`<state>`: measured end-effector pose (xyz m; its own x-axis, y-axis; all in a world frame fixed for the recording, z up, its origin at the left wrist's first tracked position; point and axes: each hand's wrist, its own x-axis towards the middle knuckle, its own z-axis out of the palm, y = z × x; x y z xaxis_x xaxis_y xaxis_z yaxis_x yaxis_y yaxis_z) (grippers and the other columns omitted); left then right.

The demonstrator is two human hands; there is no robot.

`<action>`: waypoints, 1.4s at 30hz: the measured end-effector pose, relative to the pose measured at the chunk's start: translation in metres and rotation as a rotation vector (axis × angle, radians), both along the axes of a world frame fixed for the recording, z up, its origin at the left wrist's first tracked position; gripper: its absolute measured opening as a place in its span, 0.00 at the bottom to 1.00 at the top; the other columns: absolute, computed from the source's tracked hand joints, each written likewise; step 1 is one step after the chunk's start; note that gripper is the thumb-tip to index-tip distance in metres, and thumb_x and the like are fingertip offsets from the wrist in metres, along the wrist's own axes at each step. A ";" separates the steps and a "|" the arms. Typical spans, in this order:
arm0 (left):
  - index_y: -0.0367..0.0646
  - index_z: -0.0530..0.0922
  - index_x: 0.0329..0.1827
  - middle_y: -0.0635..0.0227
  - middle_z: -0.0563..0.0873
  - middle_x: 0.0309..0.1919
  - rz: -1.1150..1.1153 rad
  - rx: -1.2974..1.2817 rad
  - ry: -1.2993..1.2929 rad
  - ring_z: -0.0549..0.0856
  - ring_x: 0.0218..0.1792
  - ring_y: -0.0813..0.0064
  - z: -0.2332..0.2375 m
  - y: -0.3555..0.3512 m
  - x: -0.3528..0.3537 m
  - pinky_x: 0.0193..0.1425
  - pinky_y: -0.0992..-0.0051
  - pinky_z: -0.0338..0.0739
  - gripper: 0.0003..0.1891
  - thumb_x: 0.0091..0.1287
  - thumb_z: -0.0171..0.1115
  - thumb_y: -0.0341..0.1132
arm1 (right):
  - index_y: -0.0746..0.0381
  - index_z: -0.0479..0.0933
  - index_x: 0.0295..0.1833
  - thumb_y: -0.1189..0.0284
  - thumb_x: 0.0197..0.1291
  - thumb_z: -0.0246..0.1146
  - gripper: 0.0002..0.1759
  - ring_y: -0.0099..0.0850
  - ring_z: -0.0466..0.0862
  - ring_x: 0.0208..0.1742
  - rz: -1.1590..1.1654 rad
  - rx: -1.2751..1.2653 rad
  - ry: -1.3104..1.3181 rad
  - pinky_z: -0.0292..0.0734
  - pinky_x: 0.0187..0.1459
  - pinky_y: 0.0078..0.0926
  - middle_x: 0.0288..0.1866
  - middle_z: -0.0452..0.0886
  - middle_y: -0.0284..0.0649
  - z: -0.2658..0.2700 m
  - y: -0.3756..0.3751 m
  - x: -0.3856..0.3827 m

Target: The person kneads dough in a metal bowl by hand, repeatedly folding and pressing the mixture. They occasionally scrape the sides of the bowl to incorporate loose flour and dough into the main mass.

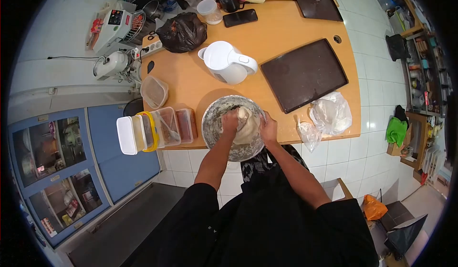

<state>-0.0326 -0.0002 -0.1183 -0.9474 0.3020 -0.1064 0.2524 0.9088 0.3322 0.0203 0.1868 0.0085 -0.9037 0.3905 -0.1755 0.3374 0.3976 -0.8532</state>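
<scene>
A metal mixing bowl (210, 136), its inside smeared with flour, stands at the front edge of the table. Pale dough (247, 132) fills part of the bowl, mostly on its right side. My left hand (230, 121) is inside the bowl with its fingers closed against the dough; the fingertips are partly hidden. On the right, my right hand (268, 128) grips the bowl's rim, thumb up and fingers wrapped round the wall. Behind the bowl is a white electric kettle (228, 62).
Plastic containers (167, 126) line the left front edge. A dark baking tray (305, 75) lies at the right, with plastic bags of white powder (331, 114) before it. Farther back are a black plastic bag (182, 32), a phone (240, 18) and a lidded tub (210, 12).
</scene>
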 end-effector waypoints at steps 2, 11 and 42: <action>0.48 0.80 0.47 0.60 0.84 0.43 0.066 -0.142 0.069 0.82 0.47 0.54 -0.045 -0.011 0.001 0.50 0.54 0.76 0.12 0.62 0.58 0.39 | 0.66 0.75 0.56 0.77 0.65 0.56 0.15 0.56 0.83 0.39 0.005 -0.002 -0.035 0.77 0.38 0.43 0.35 0.82 0.60 -0.001 0.000 0.001; 0.33 0.79 0.50 0.46 0.84 0.44 0.798 0.550 -0.251 0.82 0.48 0.50 0.043 0.020 0.003 0.57 0.60 0.74 0.29 0.60 0.64 0.54 | 0.62 0.74 0.56 0.79 0.63 0.55 0.16 0.60 0.81 0.41 0.021 -0.025 -0.073 0.74 0.39 0.53 0.34 0.80 0.62 -0.012 -0.002 -0.009; 0.54 0.71 0.70 0.52 0.79 0.57 -0.056 0.209 -0.251 0.79 0.57 0.54 0.174 0.006 0.097 0.65 0.51 0.63 0.28 0.63 0.57 0.39 | 0.63 0.76 0.50 0.78 0.60 0.58 0.12 0.58 0.82 0.39 -0.017 0.071 -0.072 0.76 0.40 0.53 0.33 0.82 0.60 -0.006 -0.003 -0.005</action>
<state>0.0648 0.0057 0.0555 -0.8806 0.3928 -0.2652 0.1865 0.8016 0.5681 0.0157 0.1834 0.0029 -0.8831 0.4190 -0.2110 0.4037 0.4497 -0.7967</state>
